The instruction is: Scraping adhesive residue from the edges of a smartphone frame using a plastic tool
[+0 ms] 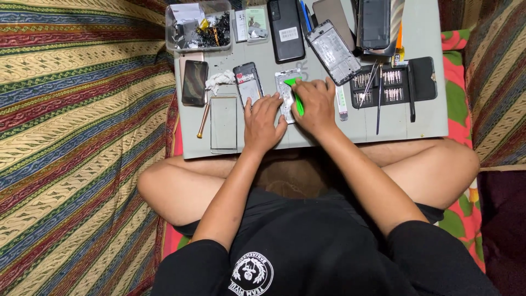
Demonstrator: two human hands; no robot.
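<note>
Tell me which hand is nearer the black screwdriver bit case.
Right. The right hand works just left of the bit case; the left hand lies farther left, beyond the right hand.

Soft, even indoor light falls from above, bright on the pale grey work board (422, 118) in the upper centre. Shadows are faint and short. The frame is sharp throughout, dimmer at the lower right corner.

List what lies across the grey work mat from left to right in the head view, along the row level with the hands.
Dark phone with black screen → clear glass panel → left hand → right hand holding green plastic pry tool → black case of screwdriver bits.
</note>
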